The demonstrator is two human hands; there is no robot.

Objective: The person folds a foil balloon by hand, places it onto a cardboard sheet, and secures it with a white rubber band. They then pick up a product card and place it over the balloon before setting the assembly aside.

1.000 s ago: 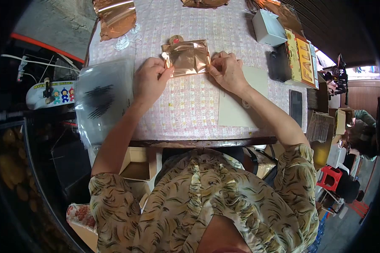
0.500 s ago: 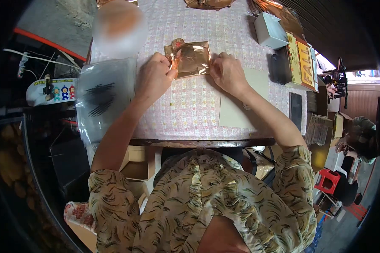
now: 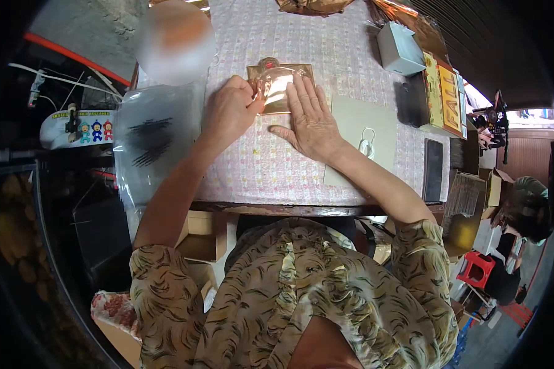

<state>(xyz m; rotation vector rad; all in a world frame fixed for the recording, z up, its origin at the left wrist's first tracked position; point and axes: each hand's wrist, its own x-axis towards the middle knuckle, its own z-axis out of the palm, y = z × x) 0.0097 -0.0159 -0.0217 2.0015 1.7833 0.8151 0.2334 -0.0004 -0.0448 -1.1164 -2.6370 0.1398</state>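
Note:
A shiny copper-coloured foil packet (image 3: 276,86) lies on the checked tablecloth between my hands, with a small round reddish piece (image 3: 268,63) at its top left edge. My left hand (image 3: 231,107) is closed, its fingertips pinching the packet's left edge. Flat and spread, my right hand (image 3: 311,120) rests with its fingers on the packet's right part and the thumb out to the left. A grey card sheet (image 3: 357,132) lies right of that hand, bearing a small white looped item (image 3: 367,144).
At the left are a clear plastic bag with dark strands (image 3: 151,141) and a blurred round object (image 3: 175,43). On the right stand a white box (image 3: 400,49), a yellow box (image 3: 446,98) and a dark phone-like slab (image 3: 433,169). A person (image 3: 526,206) is at the far right.
My right hand has let go of the packet's right edge and moved left, now lying flat on it. The white looped item has come into fuller view. My left hand still pinches the left edge.

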